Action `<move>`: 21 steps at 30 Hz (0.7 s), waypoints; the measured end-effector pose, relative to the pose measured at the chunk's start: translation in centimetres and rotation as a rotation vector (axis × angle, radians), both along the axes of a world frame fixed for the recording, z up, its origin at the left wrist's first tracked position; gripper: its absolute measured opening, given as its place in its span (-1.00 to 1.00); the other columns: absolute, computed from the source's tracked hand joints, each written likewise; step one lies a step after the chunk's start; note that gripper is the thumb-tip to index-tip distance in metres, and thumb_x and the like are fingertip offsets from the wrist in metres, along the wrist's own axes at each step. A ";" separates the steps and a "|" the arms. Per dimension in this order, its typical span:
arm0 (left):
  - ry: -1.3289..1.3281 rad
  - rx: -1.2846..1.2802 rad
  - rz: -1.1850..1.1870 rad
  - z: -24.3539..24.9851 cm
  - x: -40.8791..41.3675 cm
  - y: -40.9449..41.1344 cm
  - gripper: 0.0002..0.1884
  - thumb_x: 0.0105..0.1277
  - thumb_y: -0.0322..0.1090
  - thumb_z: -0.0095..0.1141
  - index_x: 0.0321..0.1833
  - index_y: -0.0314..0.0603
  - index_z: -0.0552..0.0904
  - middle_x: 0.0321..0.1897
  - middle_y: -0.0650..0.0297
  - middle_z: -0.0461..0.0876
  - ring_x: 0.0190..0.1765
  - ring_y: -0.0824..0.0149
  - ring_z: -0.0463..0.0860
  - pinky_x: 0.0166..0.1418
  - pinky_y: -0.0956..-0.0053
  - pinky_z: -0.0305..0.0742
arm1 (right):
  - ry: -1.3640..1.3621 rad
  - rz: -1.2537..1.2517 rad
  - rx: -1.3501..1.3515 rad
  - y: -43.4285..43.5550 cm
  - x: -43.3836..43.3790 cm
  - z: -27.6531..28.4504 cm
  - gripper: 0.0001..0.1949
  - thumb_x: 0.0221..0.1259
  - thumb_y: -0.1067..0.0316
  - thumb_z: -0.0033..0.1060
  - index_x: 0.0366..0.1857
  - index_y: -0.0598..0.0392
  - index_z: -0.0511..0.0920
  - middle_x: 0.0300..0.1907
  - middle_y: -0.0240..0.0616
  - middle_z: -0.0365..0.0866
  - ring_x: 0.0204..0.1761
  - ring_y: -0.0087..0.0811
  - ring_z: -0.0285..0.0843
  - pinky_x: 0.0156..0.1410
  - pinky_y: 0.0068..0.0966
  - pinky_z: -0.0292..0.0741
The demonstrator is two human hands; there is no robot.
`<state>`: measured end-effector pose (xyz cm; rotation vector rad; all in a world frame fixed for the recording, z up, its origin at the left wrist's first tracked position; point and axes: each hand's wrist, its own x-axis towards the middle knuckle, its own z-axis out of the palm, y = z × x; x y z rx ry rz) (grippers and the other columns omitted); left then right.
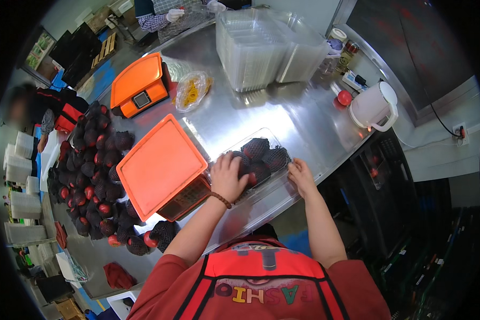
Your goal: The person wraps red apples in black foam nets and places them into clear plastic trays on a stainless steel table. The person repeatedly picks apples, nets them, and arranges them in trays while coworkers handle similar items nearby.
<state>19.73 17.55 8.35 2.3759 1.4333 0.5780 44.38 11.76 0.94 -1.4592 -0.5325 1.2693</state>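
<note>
Directly before me on the metal table lies a clear plastic tray (pixel 282 141) holding several red fruits in black foam nets (pixel 260 171). My left hand (pixel 227 176) rests over the tray's left side, fingers spread on a netted fruit; part of that fruit is hidden beneath it. My right hand (pixel 301 176) is at the tray's right edge, thumb and fingertips close together by the rim; whether they pinch it is unclear. Just left of the tray stands an orange-topped scale (pixel 162 166). Farther left is a large heap of netted red fruits (pixel 90 172).
Another orange scale (pixel 138 84) and a bag of yellow rubber bands (pixel 193 93) stand beyond. Stacked clear containers (pixel 250 52) rise at the back. A white electric kettle (pixel 374 106) and a red ball-shaped thing (pixel 344 97) are at right. Co-workers' gloved hand (pixel 175 15) and bare hand (pixel 43 143) show farther off.
</note>
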 end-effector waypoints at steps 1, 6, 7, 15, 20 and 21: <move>0.084 0.008 0.085 -0.6 -0.4 0.0 -0.45 0.06 -0.12 0.24 0.12 -0.12 0.47 0.26 0.08 0.30 0.34 -0.01 0.20 0.30 -0.05 0.16 | 0.107 0.036 -0.047 1.0 -0.5 0.2 -0.38 0.07 0.19 0.39 0.14 0.27 0.31 -0.10 -0.24 0.49 -0.05 -0.44 0.43 -0.01 -0.52 0.43; 0.145 0.038 0.085 -1.3 -0.2 -0.8 -0.41 0.11 -0.01 0.18 0.18 -0.10 0.44 0.31 0.10 0.25 0.39 -0.07 0.10 0.33 -0.19 0.00 | 0.131 -0.061 0.119 2.4 -2.0 -0.1 -0.53 0.05 0.25 0.41 -0.04 0.20 0.37 -0.17 -0.30 0.50 -0.22 -0.55 0.43 -0.07 -0.61 0.40; 0.130 0.031 0.081 -1.3 -0.3 -0.9 -0.42 0.12 0.01 0.17 0.18 -0.10 0.44 0.31 0.11 0.26 0.39 -0.07 0.11 0.33 -0.20 -0.01 | 0.188 -0.090 0.140 2.0 -2.5 1.0 -0.55 0.04 0.28 0.41 -0.07 0.18 0.37 -0.16 -0.30 0.50 -0.21 -0.55 0.44 -0.06 -0.61 0.41; -0.245 0.085 -0.194 2.5 3.8 -1.5 -0.45 0.07 -0.11 0.18 0.14 -0.15 0.45 0.21 0.05 0.36 0.33 -0.08 0.22 0.35 -0.01 0.06 | 0.056 -0.074 0.297 -0.1 -4.7 5.2 -0.46 0.00 0.45 0.36 0.07 0.17 0.29 -0.03 -0.26 0.40 -0.05 -0.48 0.44 0.02 -0.57 0.46; -0.064 0.044 -0.337 6.0 10.4 0.6 -0.66 -0.05 -0.32 0.12 -0.13 -0.07 0.53 0.12 0.14 0.46 0.33 -0.04 0.26 0.33 -0.22 0.01 | -0.139 -0.051 0.453 -0.4 -5.0 4.0 -0.37 0.00 0.48 0.33 0.19 0.15 0.21 0.13 -0.17 0.31 0.07 -0.38 0.40 0.13 -0.48 0.41; 0.012 -0.014 -0.336 7.0 10.8 1.0 -0.72 -0.03 -0.39 0.08 -0.18 -0.07 0.53 0.08 0.18 0.50 0.31 0.06 0.30 0.33 -0.24 0.02 | -0.287 -0.024 0.406 -0.7 -5.2 5.2 -0.30 -0.04 0.46 0.37 0.23 0.15 0.18 0.14 -0.15 0.31 0.10 -0.34 0.38 0.15 -0.45 0.39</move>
